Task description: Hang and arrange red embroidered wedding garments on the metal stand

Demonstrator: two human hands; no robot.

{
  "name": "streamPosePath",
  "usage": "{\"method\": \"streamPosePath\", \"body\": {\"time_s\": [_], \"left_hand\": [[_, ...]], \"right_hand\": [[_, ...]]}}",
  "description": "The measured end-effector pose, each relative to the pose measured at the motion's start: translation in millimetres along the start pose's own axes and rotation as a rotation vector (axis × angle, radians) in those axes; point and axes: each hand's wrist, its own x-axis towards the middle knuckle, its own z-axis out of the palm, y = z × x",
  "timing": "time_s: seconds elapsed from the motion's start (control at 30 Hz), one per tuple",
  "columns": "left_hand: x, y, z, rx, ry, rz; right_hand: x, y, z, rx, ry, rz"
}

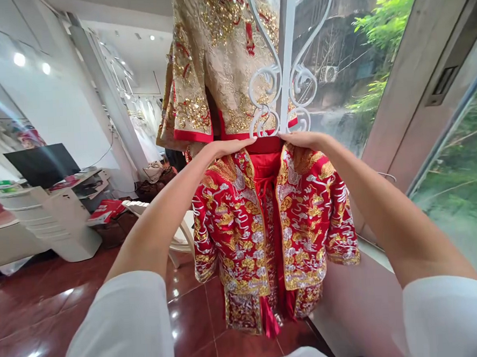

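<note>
A red jacket [237, 227] with gold and silver embroidery hangs open at the front before me, over a red skirt [242, 313] of matching work. Its hanger's hook [264, 120] is at the white scrolled metal rack [282, 52]. At the collar, my left hand [234, 145] grips the left shoulder of the jacket. My right hand [303, 139] grips the other shoulder in the same way. Both thumbs point inward along the top edge; the other fingers are mostly hidden. Red tassels [269, 318] dangle below the jacket front.
Behind the rack hangs a gold sequined garment [231, 66] with red trim. Window glass [338, 86] lies to the right, above a pale ledge [359, 300]. A white chair [181, 236], a white desk [59, 222] and a dark monitor [41, 164] stand to the left.
</note>
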Motion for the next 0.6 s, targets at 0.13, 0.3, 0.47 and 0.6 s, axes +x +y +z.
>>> {"method": "streamPosePath", "body": {"time_s": [0.13, 0.3, 0.47, 0.6], "left_hand": [[-18, -22, -0.6, 0.058, 0.074, 0.229], [-32, -37, 9.8, 0.142, 0.25, 0.368], [-15, -6, 26.6, 0.47, 0.463, 0.111], [-16, 13, 48.6, 0.445, 0.668, -0.029]], "right_hand": [[-29, 22, -15, 0.167, -0.342, 0.085], [-55, 38, 0, -0.045, -0.088, -0.014], [-47, 14, 27, -0.47, 0.156, -0.083], [-52, -5, 49, -0.509, 0.241, -0.051]]}}
